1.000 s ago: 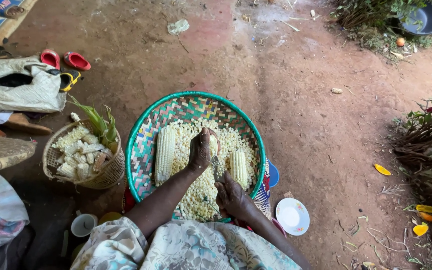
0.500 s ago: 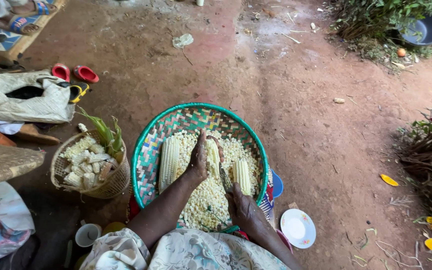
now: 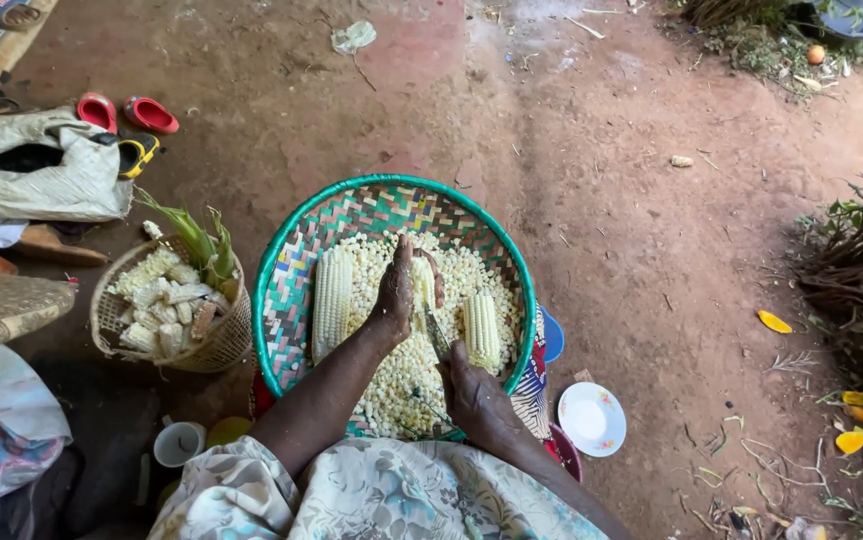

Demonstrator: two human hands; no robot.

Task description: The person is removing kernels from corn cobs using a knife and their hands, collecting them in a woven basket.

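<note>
Left side first: there's a small basket (image 3: 116,330) of stripped cobs and husk bits, well apart from where I'm working. Then the big green tray (image 3: 281,270) in front of my knees, floor of it covered in loose white kernels (image 3: 391,385).

A full cob (image 3: 331,300) lies in the tray just left of my left hand (image 3: 396,290). That hand is curled shut around the top of the cob I'm working (image 3: 421,285), standing it roughly upright in the middle of the tray, bottom end down in the kernels. I'd say a cob like this is stiff and light, a bit bumpy so it doesn't slip much, and the ends are the place to grab since the sides are what you're stripping. Loose kernels are the fiddly part, they roll and scatter.

My right hand (image 3: 476,400) sits lower, near the tray's front edge, fingers closed on a thin blade-like thing (image 3: 436,335) that points up at the cob. Can't quite tell what it is from here.

Right of that, another full cob (image 3: 481,330) lies in the tray, just beside the right hand. Outside the rim, a white plate (image 3: 591,418) on the dirt.
</note>
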